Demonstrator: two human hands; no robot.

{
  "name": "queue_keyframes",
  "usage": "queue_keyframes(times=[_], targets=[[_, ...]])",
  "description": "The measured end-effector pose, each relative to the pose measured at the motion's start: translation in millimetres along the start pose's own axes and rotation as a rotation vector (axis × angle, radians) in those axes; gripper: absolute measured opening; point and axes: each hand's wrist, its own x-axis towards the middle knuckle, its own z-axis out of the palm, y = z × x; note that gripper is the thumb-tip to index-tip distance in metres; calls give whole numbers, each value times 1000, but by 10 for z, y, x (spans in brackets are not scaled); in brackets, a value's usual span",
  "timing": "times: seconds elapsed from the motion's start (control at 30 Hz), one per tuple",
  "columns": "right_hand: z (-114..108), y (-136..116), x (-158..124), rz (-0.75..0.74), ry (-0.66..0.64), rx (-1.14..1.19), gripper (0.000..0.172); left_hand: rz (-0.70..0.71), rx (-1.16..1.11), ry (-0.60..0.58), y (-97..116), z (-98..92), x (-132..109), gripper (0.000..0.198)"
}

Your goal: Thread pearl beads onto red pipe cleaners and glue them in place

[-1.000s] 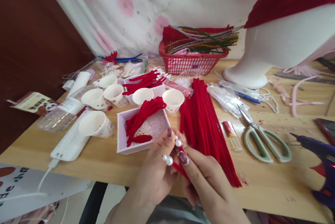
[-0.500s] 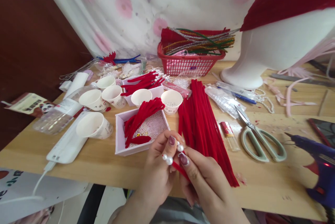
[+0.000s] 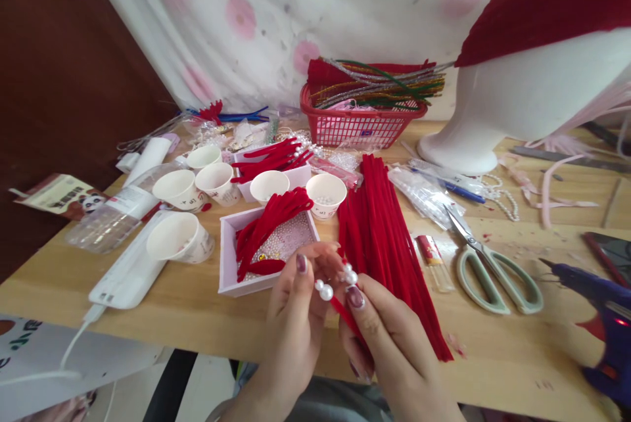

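Both hands meet at the table's near edge over a red pipe-cleaner piece tipped with white pearls [image 3: 329, 290]. My right hand [image 3: 382, 336] pinches its red stem between thumb and fingers. My left hand [image 3: 296, 307] curls around the pearl end, fingertips touching the beads. Just behind them lies a long bundle of red pipe cleaners [image 3: 382, 238]. To the left is a white box [image 3: 227, 257] holding small beads and bent red pieces.
Several paper cups [image 3: 178, 188] and a second white box stand behind. A red basket [image 3: 359, 123] of coloured pipe cleaners sits at the back. Scissors [image 3: 488, 264], a lighter [image 3: 434, 254], a blue glue gun [image 3: 599, 304] and a white mannequin head [image 3: 513, 100] are at right.
My left hand's fingers have shifted down and round the pearl end. The piece and both hands have dropped slightly toward me; the view has shifted a little.
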Motion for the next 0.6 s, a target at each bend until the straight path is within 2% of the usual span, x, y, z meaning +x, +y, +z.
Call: queue_keyframes(times=[0.1,0.27,0.33,0.4,0.47,0.53,0.6], targets=[[5,20,5,-20,68,-13,45,69,38,-27,17,4,-50,34],[54,121,-43,-6,179,13,42,46,203,46,4,-12,-104,24],[71,163,-79,6,285,-15,50,53,207,32,9,-8,-106,26],[75,170,-100,-47,378,-111,53,41,190,-9,29,8,-102,30],[65,139,-95,-160,360,-203,46,12,183,-44,62,31,-98,32],[46,93,-71,-253,254,-248,41,-20,181,-64,98,49,-95,32],[25,66,-45,-287,184,-269,40,-42,171,-74,127,53,-93,33]])
